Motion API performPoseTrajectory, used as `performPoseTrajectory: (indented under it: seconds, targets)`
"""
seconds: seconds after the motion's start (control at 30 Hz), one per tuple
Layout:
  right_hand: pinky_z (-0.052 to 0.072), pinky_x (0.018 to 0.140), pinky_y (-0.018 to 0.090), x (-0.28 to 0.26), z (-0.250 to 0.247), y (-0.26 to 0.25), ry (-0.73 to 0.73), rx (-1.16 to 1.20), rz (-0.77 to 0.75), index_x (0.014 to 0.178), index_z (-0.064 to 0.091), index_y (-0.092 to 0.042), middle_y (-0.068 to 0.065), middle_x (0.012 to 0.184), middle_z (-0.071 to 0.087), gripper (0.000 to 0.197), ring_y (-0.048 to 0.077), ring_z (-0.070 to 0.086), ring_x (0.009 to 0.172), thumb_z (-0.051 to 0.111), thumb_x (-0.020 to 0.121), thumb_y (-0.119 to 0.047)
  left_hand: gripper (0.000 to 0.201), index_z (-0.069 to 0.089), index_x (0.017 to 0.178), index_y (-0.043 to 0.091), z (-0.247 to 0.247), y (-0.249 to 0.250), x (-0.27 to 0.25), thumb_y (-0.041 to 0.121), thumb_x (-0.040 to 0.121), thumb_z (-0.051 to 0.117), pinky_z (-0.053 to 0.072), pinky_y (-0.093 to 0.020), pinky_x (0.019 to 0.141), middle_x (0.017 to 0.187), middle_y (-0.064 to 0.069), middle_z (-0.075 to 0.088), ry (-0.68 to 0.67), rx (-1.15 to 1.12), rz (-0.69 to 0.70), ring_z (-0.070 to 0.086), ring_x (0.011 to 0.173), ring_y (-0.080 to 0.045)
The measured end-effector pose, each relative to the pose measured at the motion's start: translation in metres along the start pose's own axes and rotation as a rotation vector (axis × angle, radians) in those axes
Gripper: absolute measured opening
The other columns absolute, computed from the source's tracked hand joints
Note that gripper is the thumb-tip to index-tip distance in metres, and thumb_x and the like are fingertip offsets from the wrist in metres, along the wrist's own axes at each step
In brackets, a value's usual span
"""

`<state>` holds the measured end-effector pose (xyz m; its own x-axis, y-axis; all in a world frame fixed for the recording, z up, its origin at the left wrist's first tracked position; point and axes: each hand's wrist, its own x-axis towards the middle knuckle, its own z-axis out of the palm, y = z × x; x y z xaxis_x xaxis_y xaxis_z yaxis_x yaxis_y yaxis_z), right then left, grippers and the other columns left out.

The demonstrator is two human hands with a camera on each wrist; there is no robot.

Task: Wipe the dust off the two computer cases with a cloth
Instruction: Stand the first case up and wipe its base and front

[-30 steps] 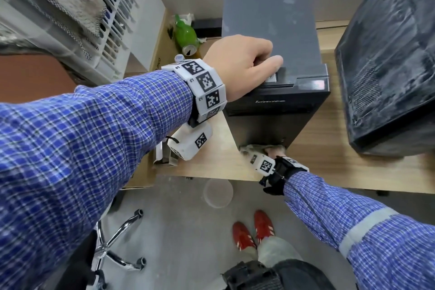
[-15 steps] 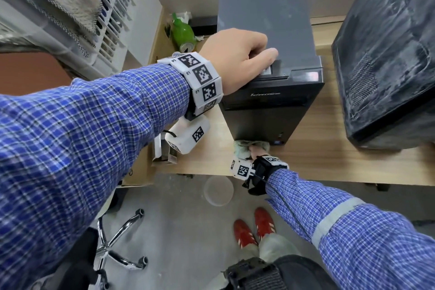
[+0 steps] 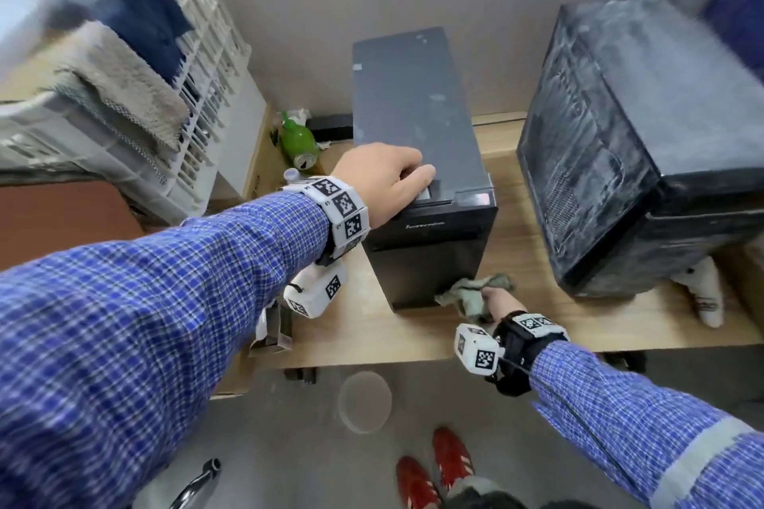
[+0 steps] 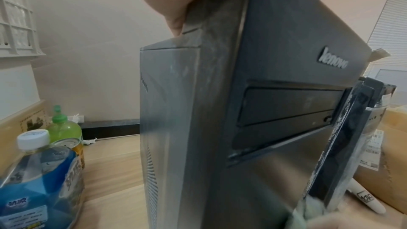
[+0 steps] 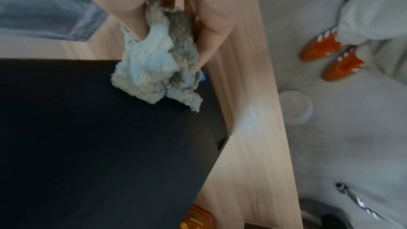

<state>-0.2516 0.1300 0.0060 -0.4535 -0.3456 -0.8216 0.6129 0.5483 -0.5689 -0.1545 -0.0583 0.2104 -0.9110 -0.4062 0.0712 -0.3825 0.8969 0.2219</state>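
Cloth [image 3: 473, 293] bunched in the right hand [image 3: 494, 302], pressed to the lower front corner of the slim computer case [image 3: 417, 161] on the wooden desk [image 3: 516, 326].
The left hand [image 3: 382, 182] curls over that case's top front edge, gripping it; the dusty 2nd case [image 3: 645, 145] stands apart, to its right.

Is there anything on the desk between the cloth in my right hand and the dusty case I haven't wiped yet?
Nothing visible. The crumpled grey cloth and the dusty black computer case are separated only by bare light wooden desk.
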Motion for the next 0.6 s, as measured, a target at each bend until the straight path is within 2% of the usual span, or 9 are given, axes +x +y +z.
performPoseTrajectory:
  seconds: [0.07, 0.13, 0.2, 0.27, 0.33, 0.37, 0.47, 0.53, 0.6]
  targets:
    - [0.053, 0.068, 0.022, -0.010, -0.015, -0.012, 0.110, -0.058, -0.034, 0.127, 0.056, -0.004, 0.008, 0.123, 0.058, 0.041, 0.027, 0.061, 0.087, 0.052, 0.094, -0.028, 0.042, 0.045, 0.070, 0.017, -0.002, 0.003, 0.000, 0.047, 0.099, 0.036, 0.032, -0.033, 0.059, 0.060, 0.001, 0.049, -0.030, 0.019, 0.003, 0.050, 0.065, -0.024]
    - [0.050, 0.078, 0.033, -0.021, -0.026, -0.029, 0.236, -0.130, -0.135, 0.115, 0.064, -0.007, 0.014, 0.112, 0.065, 0.042, 0.028, 0.062, 0.089, 0.061, 0.085, -0.036, 0.041, 0.046, 0.073, 0.020, -0.006, 0.006, -0.001, 0.047, 0.100, 0.033, 0.033, -0.034, 0.062, 0.064, 0.003, 0.049, -0.080, 0.025, 0.004, 0.050, 0.070, -0.025]
    - [0.053, 0.086, 0.042, -0.025, -0.033, -0.042, 0.234, -0.088, -0.299, 0.102, 0.067, -0.011, 0.008, 0.096, 0.070, 0.038, 0.030, 0.065, 0.087, 0.064, 0.074, -0.038, 0.037, 0.043, 0.074, 0.022, -0.011, 0.008, -0.002, 0.045, 0.102, 0.034, 0.034, -0.034, 0.066, 0.067, 0.004, 0.046, -0.135, 0.015, -0.005, 0.049, 0.074, -0.026]
    - [0.051, 0.094, 0.050, -0.030, -0.038, -0.061, 0.209, -0.074, -0.432, 0.106, 0.067, -0.019, 0.004, 0.101, 0.071, 0.049, 0.029, 0.066, 0.096, 0.061, 0.065, -0.045, 0.034, 0.041, 0.075, 0.024, -0.017, 0.010, -0.007, 0.047, 0.099, 0.040, 0.034, -0.035, 0.066, 0.072, 0.005, 0.048, -0.164, 0.029, 0.002, 0.050, 0.074, -0.025]
    - [0.048, 0.098, 0.046, -0.067, -0.036, -0.094, 0.133, -0.035, -0.536, 0.119, 0.063, -0.019, 0.004, 0.114, 0.067, 0.058, 0.025, 0.063, 0.104, 0.061, 0.066, -0.043, 0.032, 0.043, 0.080, 0.024, -0.021, 0.011, -0.015, 0.054, 0.090, 0.048, 0.040, -0.035, 0.065, 0.080, 0.004, 0.052, -0.166, 0.064, 0.025, 0.052, 0.075, -0.023]
    - [0.047, 0.097, 0.037, -0.090, -0.034, -0.112, 0.075, -0.071, -0.627, 0.124, 0.060, -0.015, 0.004, 0.116, 0.065, 0.051, 0.021, 0.061, 0.105, 0.062, 0.076, -0.034, 0.035, 0.045, 0.084, 0.023, -0.023, 0.012, -0.019, 0.057, 0.085, 0.051, 0.043, -0.036, 0.067, 0.084, 0.003, 0.052, -0.164, 0.088, 0.044, 0.053, 0.076, -0.022]
    - [0.032, 0.092, 0.019, -0.133, -0.032, -0.156, -0.010, -0.478, -0.991, 0.129, 0.057, -0.014, 0.004, 0.111, 0.054, 0.036, 0.015, 0.051, 0.105, 0.050, 0.095, -0.007, 0.047, 0.049, 0.090, 0.018, -0.029, 0.011, -0.028, 0.062, 0.075, 0.058, 0.047, -0.038, 0.075, 0.089, 0.000, 0.052, -0.140, 0.243, 0.138, 0.052, 0.081, -0.023]
    - [0.032, 0.097, 0.021, -0.144, -0.031, -0.172, -0.065, -0.874, -1.124, 0.133, 0.056, -0.021, 0.001, 0.107, 0.046, 0.039, 0.014, 0.049, 0.103, 0.048, 0.096, -0.011, 0.051, 0.051, 0.093, 0.018, -0.034, 0.012, -0.029, 0.064, 0.074, 0.058, 0.046, -0.037, 0.078, 0.093, -0.001, 0.055, -0.125, 0.336, 0.178, 0.052, 0.085, -0.024]
    - [0.035, 0.099, 0.028, -0.145, -0.029, -0.183, -0.085, -1.219, -1.098, 0.137, 0.051, -0.030, -0.007, 0.102, 0.039, 0.045, 0.013, 0.049, 0.100, 0.045, 0.095, -0.018, 0.053, 0.054, 0.096, 0.019, -0.039, 0.012, -0.030, 0.066, 0.073, 0.060, 0.045, -0.036, 0.078, 0.094, 0.000, 0.057, -0.117, 0.339, 0.184, 0.052, 0.086, -0.022]
